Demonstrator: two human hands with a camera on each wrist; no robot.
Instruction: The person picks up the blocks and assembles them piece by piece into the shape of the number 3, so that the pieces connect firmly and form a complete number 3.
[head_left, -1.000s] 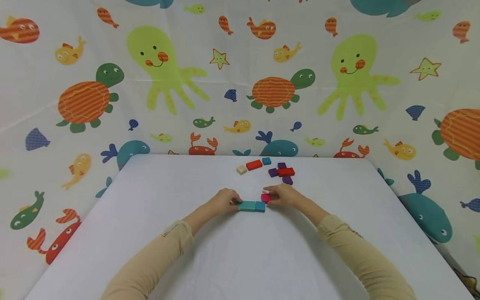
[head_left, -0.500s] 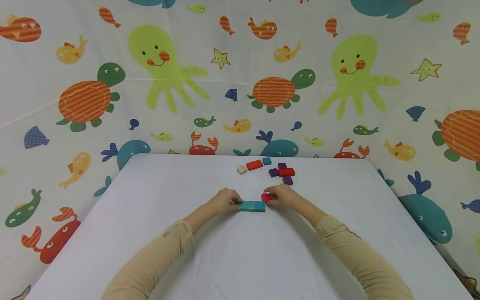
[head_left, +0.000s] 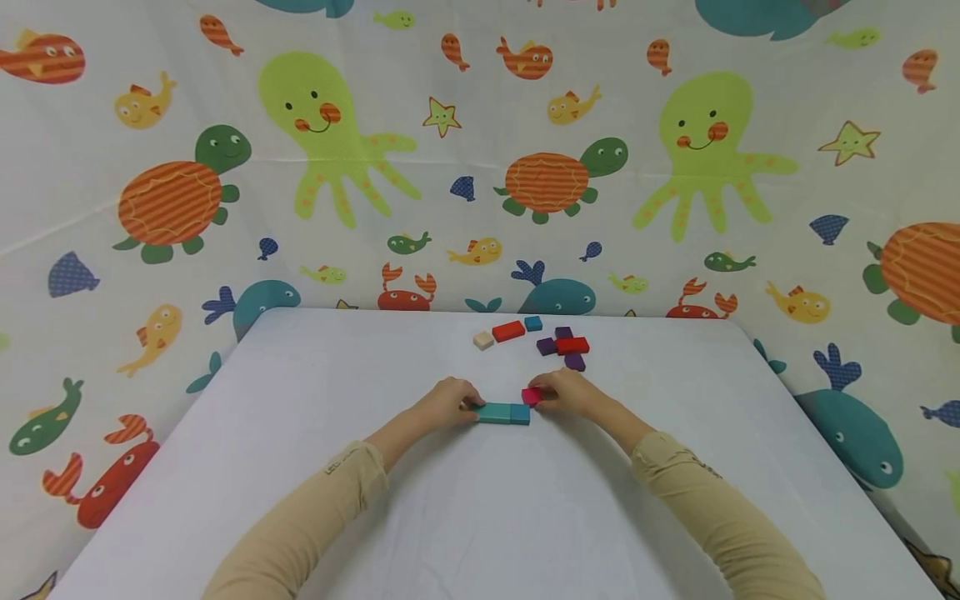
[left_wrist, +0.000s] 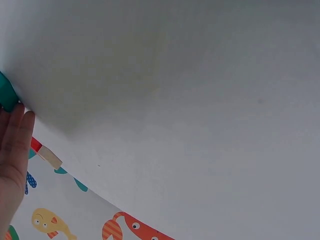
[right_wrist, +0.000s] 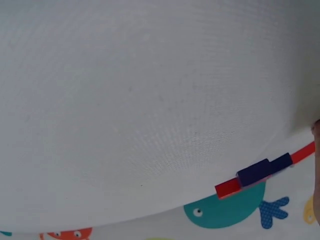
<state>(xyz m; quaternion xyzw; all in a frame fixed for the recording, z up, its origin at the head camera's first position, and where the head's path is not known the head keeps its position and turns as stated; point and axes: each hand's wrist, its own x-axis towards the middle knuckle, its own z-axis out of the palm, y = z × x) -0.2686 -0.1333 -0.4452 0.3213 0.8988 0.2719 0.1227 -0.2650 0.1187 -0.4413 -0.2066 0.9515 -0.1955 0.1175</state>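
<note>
In the head view my left hand pinches the left end of a long teal block lying flat on the table. A short blue block sits end to end with its right side. My right hand holds a small crimson block between thumb and fingers, right behind the blue block's far edge. The left wrist view shows the fingers stretched along a corner of the teal block. Only a sliver of my right hand enters the right wrist view; its block is out of sight there.
Farther back lie a cream block, a red block and a small blue block. To their right, another red block lies among purple blocks. A sea-animal cloth hangs behind the white table.
The fingertips of my right hand have drawn in closer round the crimson block. My left hand and the teal and blue blocks have stayed in place.
</note>
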